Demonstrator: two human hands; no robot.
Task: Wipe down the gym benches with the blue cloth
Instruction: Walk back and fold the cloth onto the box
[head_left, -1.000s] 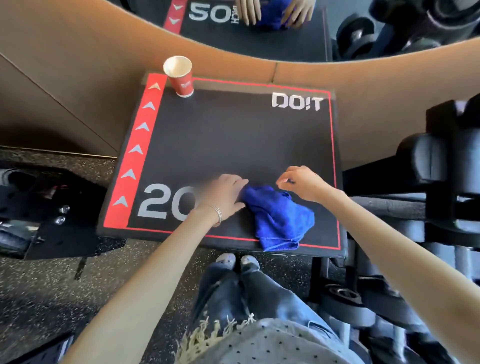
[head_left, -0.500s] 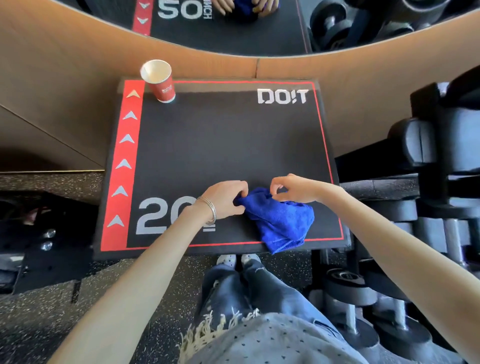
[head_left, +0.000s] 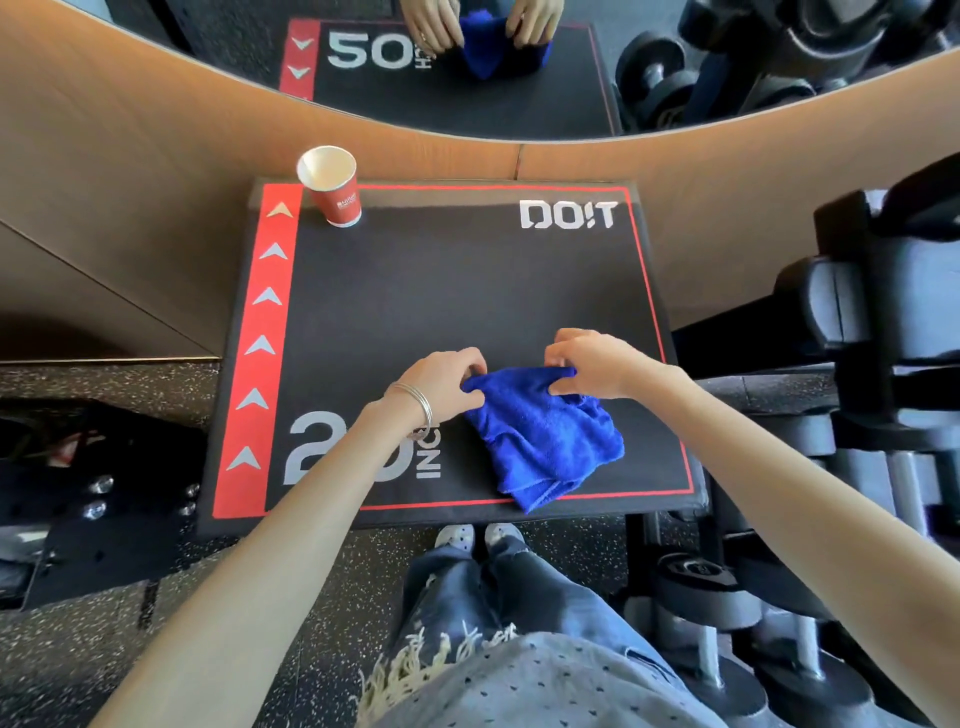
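A black padded surface (head_left: 441, 291) with a red border line, a red strip of white arrows along its left edge, "DO!T" at its far right corner and a large "20 INCH" at its near left corner stands against a curved wooden wall (head_left: 156, 171). The blue cloth (head_left: 540, 436) lies bunched on the near right part of the surface, its lowest fold reaching the red line at the near edge. Both hands grip the cloth's far edge: the left hand (head_left: 441, 384), with thin bangles (head_left: 418, 408) at the wrist, pinches the far left corner of the cloth between thumb and fingers, and the right hand (head_left: 592, 364) pinches the far right end the same way, so the edge is stretched between them just above the surface. A red paper cup (head_left: 332, 187) stands upright at the far left corner, partly on the red strip, well apart from the cloth. A mirror (head_left: 467, 67) above the wall reflects the hands and cloth. Dumbbells (head_left: 727, 613) sit on a rack just beyond the right edge. Below the near edge, the person's jeans (head_left: 498, 587) and shoes show over speckled floor (head_left: 78, 649).
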